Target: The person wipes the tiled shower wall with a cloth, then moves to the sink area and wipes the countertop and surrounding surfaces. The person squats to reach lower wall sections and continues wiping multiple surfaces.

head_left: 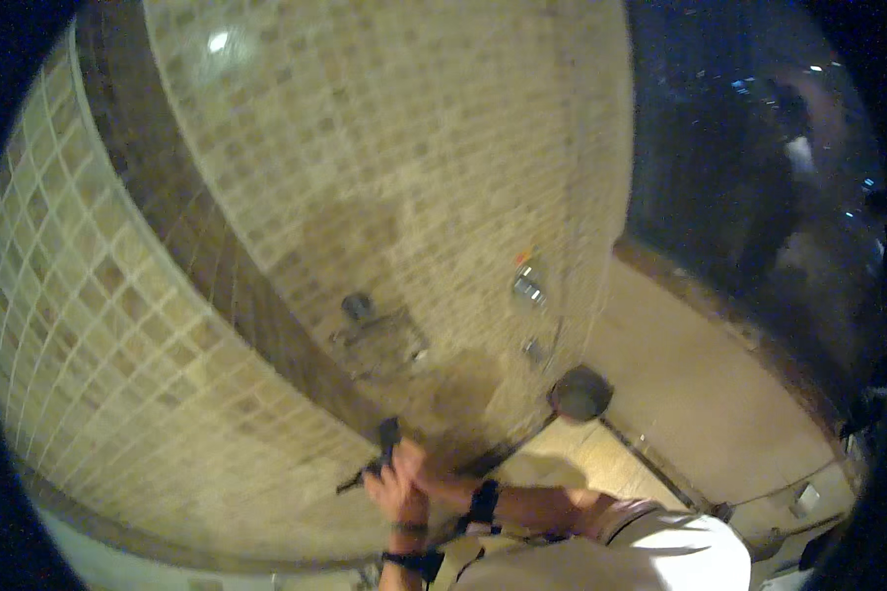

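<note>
Both hands are together at the lower middle, in front of the mosaic-tiled wall (443,128). They are closed around a dark handheld tool (390,431). Its blocky end stands up above the fingers, and a thin end points out to the left; its exact kind is too blurred to make out. My left hand (395,492) wraps the tool from below, with dark bands on that wrist. From the right comes my right hand (410,463), pressed against the left one, with a black band on its wrist. The fingers hide the tool's middle.
A dark round bucket (581,394) stands in the corner at the right. Metal fittings (529,286) and a dark round fitting (357,305) sit on the wall, near brownish stains. A brown tile band (217,236) crosses it. Dark glass (729,177) rises above a ledge (700,364).
</note>
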Tool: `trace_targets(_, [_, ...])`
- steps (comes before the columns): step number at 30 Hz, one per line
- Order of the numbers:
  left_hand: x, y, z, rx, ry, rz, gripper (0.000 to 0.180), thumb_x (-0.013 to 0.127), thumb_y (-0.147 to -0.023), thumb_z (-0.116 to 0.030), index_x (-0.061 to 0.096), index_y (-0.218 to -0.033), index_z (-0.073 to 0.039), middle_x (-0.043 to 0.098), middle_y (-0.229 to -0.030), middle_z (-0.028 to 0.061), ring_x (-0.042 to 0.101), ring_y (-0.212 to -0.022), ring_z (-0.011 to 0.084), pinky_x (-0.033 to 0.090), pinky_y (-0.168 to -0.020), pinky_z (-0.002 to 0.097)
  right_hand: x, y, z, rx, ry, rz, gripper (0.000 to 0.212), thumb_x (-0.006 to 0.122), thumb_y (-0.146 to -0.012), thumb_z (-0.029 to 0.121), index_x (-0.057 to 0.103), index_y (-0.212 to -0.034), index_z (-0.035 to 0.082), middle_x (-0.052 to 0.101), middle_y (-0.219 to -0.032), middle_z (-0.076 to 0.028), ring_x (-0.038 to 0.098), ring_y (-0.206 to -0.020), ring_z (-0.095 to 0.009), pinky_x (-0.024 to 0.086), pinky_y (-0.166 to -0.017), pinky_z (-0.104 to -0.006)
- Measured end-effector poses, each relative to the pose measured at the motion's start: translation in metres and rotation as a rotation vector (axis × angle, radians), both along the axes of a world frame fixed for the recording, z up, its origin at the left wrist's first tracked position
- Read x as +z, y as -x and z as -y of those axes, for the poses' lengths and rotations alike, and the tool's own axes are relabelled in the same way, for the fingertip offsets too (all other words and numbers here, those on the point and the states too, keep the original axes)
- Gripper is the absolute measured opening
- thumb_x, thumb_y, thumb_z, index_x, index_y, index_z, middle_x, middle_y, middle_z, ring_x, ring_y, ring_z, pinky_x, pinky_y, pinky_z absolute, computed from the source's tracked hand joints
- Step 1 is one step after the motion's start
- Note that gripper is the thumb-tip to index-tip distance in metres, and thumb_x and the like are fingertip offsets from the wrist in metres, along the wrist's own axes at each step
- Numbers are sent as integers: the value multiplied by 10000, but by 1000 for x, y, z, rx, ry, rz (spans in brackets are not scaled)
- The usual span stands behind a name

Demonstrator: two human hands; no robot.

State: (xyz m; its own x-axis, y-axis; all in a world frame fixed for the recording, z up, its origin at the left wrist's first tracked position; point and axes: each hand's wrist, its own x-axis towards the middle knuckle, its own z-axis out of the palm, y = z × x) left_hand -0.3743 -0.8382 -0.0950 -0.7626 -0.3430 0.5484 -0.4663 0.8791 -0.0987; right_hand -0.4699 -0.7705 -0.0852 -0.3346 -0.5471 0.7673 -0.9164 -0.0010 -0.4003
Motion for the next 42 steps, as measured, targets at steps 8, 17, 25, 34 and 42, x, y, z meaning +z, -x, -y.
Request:
trace_targets(8, [81,1,-17,-26,-218,-161,464,538,-871,-235,496,-1255,22,472,-1228,267,363,-1229,580,259,-1025,675,-52,16,57,247,375,520,316,494,-965,136,520,-1216,-55,601,-1086,-165,575,-1037,-290,487,-885,-325])
trace_targets(17, [51,2,29,-62,227,-327,423,559,-896,-282,509,-1231,-29,493,-1207,190,432,-1192,507,351,-969,616,64,-32,23,212,171,960,376,400,-1029,239,418,-1339,27,560,-1092,-64,507,-1024,-156,440,-909,-292])
trace_targets(25, [24,-12,36,-195,361,-385,504,515,-927,-307,423,-1324,-10,447,-1290,226,358,-1268,534,316,-984,657,12,-40,31,130,80,999,619,473,-1001,260,198,-1501,21,423,-1414,-145,408,-1285,-232,320,-1088,-355])
trace_targets(34, [106,-30,52,-142,168,-289,559,404,-976,-375,400,-1359,32,337,-1405,337,228,-1339,581,240,-1035,673,127,-46,22,107,97,714,705,563,-949,252,185,-1504,36,286,-1506,-247,294,-1401,-352,279,-1129,-402])
trace_targets(42, [62,-20,-12,77,-180,497,634,461,-975,-418,315,-1468,-48,302,-1467,300,132,-1416,506,198,-1108,618,-35,-34,31,-165,162,795,713,588,-909,329,263,-1500,99,431,-1432,-217,443,-1294,-393,366,-1087,-442])
